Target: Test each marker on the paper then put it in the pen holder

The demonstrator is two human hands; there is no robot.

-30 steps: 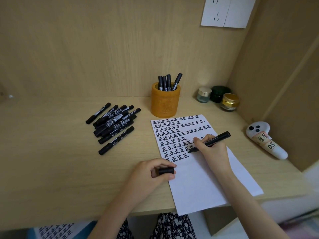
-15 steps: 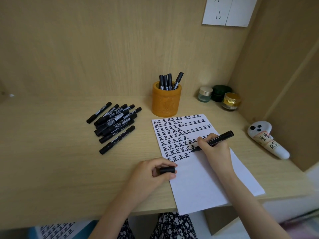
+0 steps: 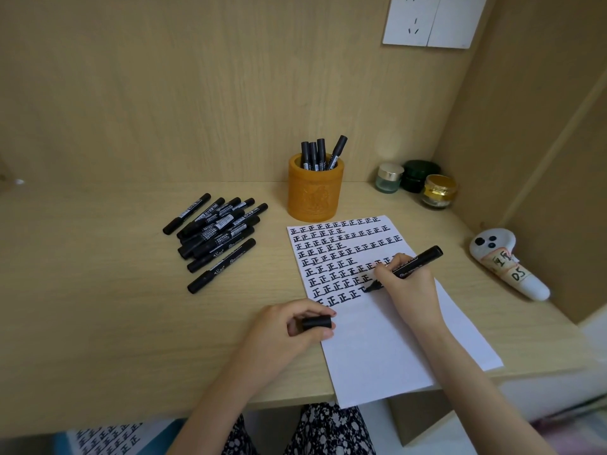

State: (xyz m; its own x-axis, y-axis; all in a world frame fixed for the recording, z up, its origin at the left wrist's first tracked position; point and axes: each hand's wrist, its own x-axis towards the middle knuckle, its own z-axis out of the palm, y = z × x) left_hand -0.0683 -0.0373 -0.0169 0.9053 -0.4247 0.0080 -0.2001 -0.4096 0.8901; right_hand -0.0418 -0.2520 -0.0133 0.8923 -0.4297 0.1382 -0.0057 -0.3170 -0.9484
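Head view, step in hand: we are testing one marker [image 3: 407,268] on the paper [image 3: 387,339], writing another mark at the end of the lowest rows of black characters.
Right hand [image 3: 409,284]: we are gripping the marker with the fingers [image 3: 382,269] clamped around its lower barrel; its tip is touching the paper just below and left of the fingertips, and its back end is pointing up and away to the right of the knuckles.
Left hand [image 3: 285,326]: we are pinching the cap [image 3: 316,323] between thumb and fingers, closed on it, with the hand resting at the left edge of the paper.
Pen holder [image 3: 316,195]: it is standing well beyond the right fingers, past the top edge of the paper, with four markers already sticking up inside.
Pile of markers [image 3: 216,234]: we are leaving these lying well to the left of the left fingers, apparently waiting for their test.
Next move, as we judge it: we are likely finishing the mark, then bringing the cap to the tip, pressing it on straight, and reaching over the written rows to drop the marker into the pen holder.
Care needed: we are keeping the wet tip off the fingers while capping.
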